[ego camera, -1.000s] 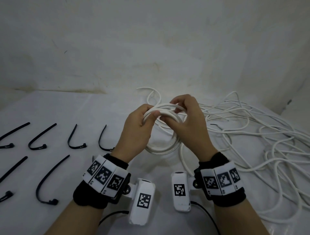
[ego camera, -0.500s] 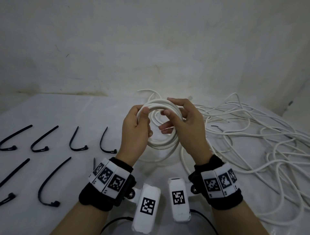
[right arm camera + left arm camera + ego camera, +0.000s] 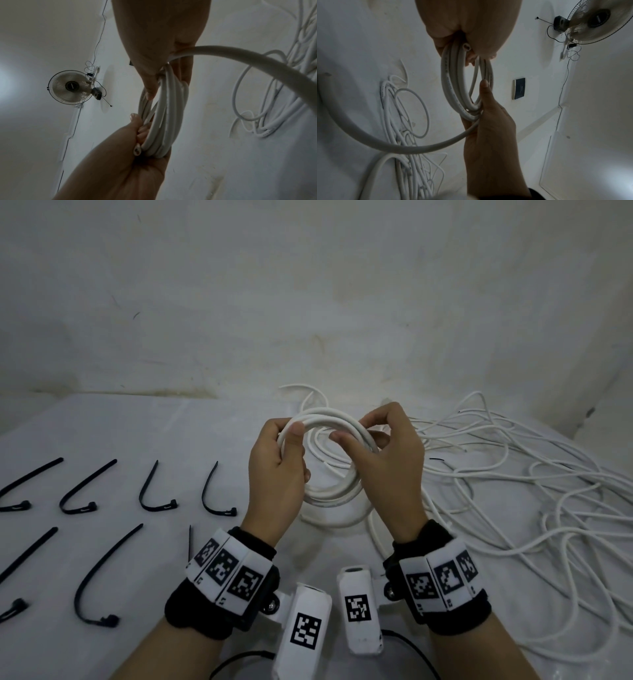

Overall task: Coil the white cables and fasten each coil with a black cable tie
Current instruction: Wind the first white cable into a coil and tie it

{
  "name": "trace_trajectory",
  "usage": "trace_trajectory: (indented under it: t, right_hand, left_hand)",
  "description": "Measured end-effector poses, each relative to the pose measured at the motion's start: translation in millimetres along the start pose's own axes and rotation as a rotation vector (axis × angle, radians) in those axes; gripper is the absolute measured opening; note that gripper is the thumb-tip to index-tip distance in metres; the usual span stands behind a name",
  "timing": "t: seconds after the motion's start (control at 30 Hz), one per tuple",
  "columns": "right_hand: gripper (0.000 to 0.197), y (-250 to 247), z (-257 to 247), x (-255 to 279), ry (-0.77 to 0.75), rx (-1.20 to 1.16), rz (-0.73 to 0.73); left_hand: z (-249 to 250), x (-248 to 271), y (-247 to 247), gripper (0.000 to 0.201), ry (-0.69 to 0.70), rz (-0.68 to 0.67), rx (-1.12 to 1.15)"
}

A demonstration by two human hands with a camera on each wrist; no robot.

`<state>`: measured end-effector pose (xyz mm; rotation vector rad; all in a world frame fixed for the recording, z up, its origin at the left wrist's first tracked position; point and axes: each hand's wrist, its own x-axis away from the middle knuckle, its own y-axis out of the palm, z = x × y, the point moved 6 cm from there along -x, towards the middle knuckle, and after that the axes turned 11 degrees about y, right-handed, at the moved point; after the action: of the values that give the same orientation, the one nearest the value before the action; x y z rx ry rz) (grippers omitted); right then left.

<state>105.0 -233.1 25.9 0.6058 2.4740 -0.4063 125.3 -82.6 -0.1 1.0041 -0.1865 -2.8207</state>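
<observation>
Gripping white cable coil (image 3: 329, 460) with both hands: left hand (image 3: 277, 474) at 9 o'clock, right hand (image 3: 387, 470) at 3; black cable ties (image 3: 102, 573) lie on desk (image 3: 102, 433).

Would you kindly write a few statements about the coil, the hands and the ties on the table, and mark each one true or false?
1. Both hands hold the white coil: the left hand on its left side, the right hand on its right. True.
2. A black tie is already fastened around the coil. False: no tie is on it; the black cable ties lie loose on the table.
3. The ties lie to the left of the hands. True.
4. The loose white cables are piled on the left of the table. False: they sprawl on the right.
5. A cut cable end shows at the left hand's grip. True.
</observation>
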Motion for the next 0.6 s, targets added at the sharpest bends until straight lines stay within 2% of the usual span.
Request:
trace_trajectory:
  t: [0.1, 0.17, 0.27, 0.37, 0.5, 0.6]
  right_hand:
    - [0.022, 4.1, -0.8, 0.5, 0.011, 0.003, -0.070]
    - [0.013, 6.1, -0.2, 1.2, 0.087, -0.126, -0.128]
    - [0.023, 17.6, 6.4, 5.1, 0.297, -0.395, -0.303]
    - [0.030, 26.1, 11.9, 6.6, 0.424, -0.609, -0.432]
    - [0.029, 29.4, 16.8, 6.5, 0.575, -0.806, -0.479]
    - [0.035, 36.3, 23.6, 7.6, 0.684, -0.912, -0.488]
  left_hand:
    - [-1.3, -0.7, -2.6, 0.020, -0.008, 0.031, -0.005]
    - [-3.2, -1.6, -4.5, 0.021, -0.030, 0.055, 0.018]
    - [-7.2, -2.3, -8.1, 0.022, -0.081, 0.123, 0.094]
    - [-8.4, -2.4, -9.0, 0.023, -0.106, 0.148, 0.130]
    - [-6.5, 0.9, -4.3, 0.022, -0.088, 0.122, 0.117]
    - [-7.2, 5.2, -2.5, 0.018, -0.077, 0.140, 0.084]
